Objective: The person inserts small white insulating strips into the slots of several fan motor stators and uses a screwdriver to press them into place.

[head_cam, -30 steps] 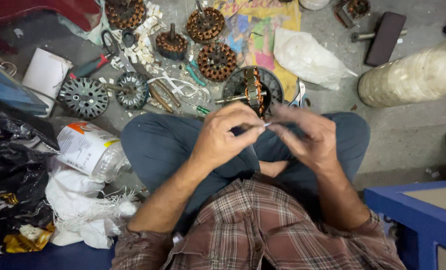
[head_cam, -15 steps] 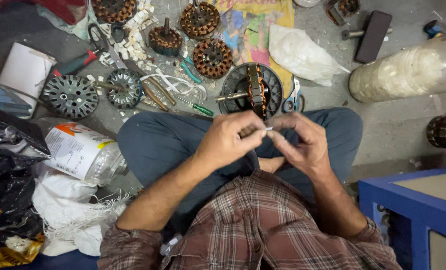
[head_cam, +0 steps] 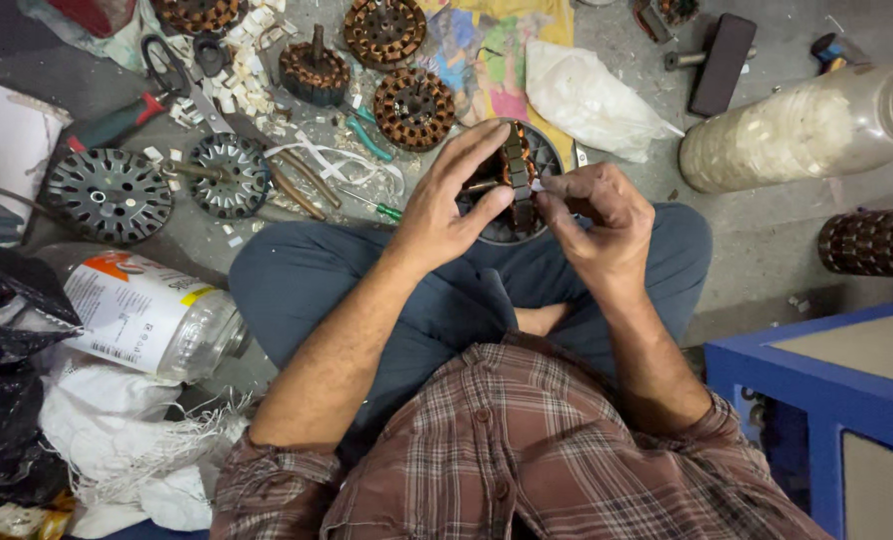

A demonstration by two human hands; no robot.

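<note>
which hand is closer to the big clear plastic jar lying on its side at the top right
Right. The right hand is on the jar's side of the stator; the left hand lies farther away, beyond the stator.

The motor stator (head_cam: pixel 515 185) is a round dark ring with copper-coloured windings, standing tilted on its edge between both hands, in front of the fingertips. A small pale sliver (head_cam: pixel 537 185), perhaps insulating paper, sits pinched at the right hand's fingertips, touching the stator's inner slots.
</note>
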